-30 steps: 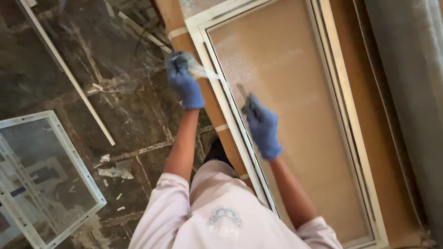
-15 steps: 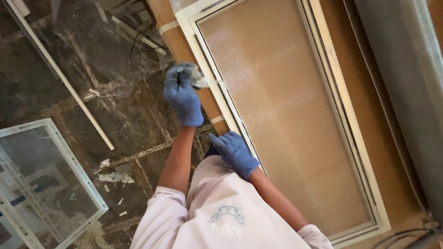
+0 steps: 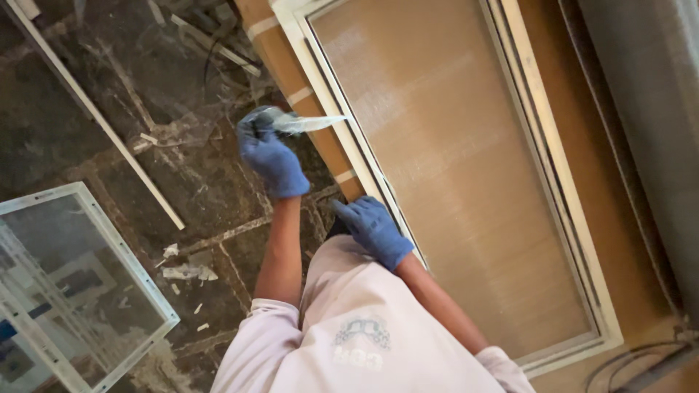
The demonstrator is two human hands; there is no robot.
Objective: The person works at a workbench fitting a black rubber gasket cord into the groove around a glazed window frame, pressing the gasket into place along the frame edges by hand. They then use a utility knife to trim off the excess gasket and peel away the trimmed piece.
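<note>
Open stone floor [image 3: 109, 87] left of left hand [image 3: 271, 156], crossed only by thin white strip [image 3: 109, 138]. Framed glass panel [image 3: 73, 284] blocking lower left. Right hand [image 3: 375, 231] hemmed against window frame [image 3: 349, 138]; broad screen surface beyond unobstructed.

2 framed glass panels [image 3: 451, 167] [image 3: 65, 291] — 2 blue-gloved hands [image 3: 271, 154] [image 3: 373, 227].

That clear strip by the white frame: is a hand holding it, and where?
Yes. The left hand has its grip on the bunched end of the clear film strip; the free end reaches the white frame. The right hand rests on the frame's edge, holding nothing.
</note>
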